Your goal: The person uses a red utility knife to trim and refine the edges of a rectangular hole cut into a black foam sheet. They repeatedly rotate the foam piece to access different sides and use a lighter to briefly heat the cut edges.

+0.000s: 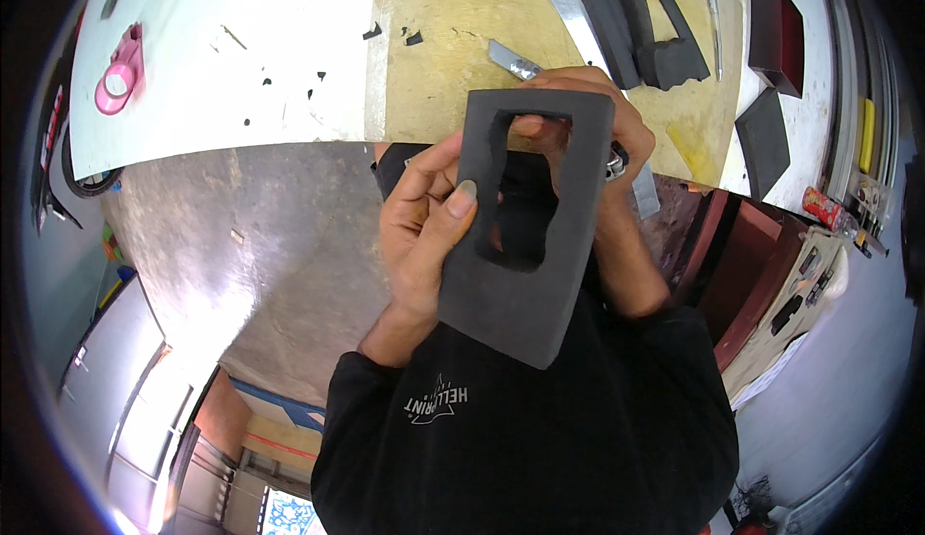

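A black foam block (501,313) with a rough, roughly rectangular opening cut through it is held up in front of my chest. My left hand (424,231) grips its left edge, the thumb lying on the front face. Behind the upper right side, my right hand (607,111) is closed, with a fingertip showing through the opening. A cutter knife (514,59) is also in my right hand; its segmented blade sticks out past the block's top, and a metallic part shows by the palm. The block hides much of the right fingers and the knife's handle.
Black foam strips (602,24) and a metal ruler (564,0) lie on the tan cutting mat (434,82). Right of them are a slim pen-like tool (713,24), a dark red box (777,39) and a black foam sheet (764,145). A pink tape dispenser (120,77) lies left.
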### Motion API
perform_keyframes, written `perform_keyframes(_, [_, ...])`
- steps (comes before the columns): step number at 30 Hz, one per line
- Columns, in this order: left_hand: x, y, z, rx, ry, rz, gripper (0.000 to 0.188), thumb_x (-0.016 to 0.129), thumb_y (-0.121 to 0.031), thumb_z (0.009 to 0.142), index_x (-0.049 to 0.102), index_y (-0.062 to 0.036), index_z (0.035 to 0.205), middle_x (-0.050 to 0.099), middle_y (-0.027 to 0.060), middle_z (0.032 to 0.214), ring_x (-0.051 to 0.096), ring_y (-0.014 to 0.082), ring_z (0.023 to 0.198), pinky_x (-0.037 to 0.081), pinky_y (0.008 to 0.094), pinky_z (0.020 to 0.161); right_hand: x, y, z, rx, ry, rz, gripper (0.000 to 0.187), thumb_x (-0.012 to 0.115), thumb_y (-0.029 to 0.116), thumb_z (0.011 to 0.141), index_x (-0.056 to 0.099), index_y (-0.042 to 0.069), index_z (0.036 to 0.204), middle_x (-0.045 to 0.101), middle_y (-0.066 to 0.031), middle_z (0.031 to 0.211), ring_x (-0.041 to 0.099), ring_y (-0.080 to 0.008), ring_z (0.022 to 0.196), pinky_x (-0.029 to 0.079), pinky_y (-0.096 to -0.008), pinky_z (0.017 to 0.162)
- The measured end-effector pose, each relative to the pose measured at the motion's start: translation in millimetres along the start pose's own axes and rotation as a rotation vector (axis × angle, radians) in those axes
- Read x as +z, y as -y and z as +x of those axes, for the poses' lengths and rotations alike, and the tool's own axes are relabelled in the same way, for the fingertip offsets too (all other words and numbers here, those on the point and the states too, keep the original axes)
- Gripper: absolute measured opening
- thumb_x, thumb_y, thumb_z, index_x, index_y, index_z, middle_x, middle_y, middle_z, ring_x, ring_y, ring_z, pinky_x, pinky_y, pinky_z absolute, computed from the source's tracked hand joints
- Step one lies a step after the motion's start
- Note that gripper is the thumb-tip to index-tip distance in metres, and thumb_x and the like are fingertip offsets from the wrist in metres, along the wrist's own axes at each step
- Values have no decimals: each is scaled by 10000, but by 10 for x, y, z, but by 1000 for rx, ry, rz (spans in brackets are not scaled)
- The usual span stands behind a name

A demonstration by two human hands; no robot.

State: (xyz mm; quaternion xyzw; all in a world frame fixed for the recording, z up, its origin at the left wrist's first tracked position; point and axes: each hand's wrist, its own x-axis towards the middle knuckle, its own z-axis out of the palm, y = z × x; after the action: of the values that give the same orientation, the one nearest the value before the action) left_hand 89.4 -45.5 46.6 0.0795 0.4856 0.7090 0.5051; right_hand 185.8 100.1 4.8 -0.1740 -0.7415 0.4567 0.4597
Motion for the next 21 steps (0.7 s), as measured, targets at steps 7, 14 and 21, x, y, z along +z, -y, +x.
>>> perform_keyframes(7, [-8, 39, -9, 89, 65, 42, 458, 556, -30, 902, 405, 85, 1319, 588, 117, 973, 574, 94, 808, 464, 199, 708, 38, -52, -70, -35, -56, 12, 305, 797, 113, 722, 660, -34, 951, 684, -170, 922, 670, -242, 840, 529, -320, 702])
perform_keyframes(14, [-83, 94, -52, 268, 116, 176, 490, 581, 12, 876, 387, 108, 1317, 566, 119, 988, 562, 77, 802, 436, 179, 698, 69, 43, -81, 138, -29, -26, 334, 823, 119, 706, 657, -7, 966, 665, -104, 859, 634, -153, 737, 513, -286, 642])
perform_keyframes(21, [-80, 134, -54, 498, 102, 228, 527, 593, 49, 844, 368, 154, 1309, 540, 110, 953, 550, 76, 769, 430, 182, 670, 100, 257, -327, 775, 20, 239, 200, 737, 69, 798, 633, 3, 955, 639, -49, 835, 605, -95, 718, 480, -235, 600])
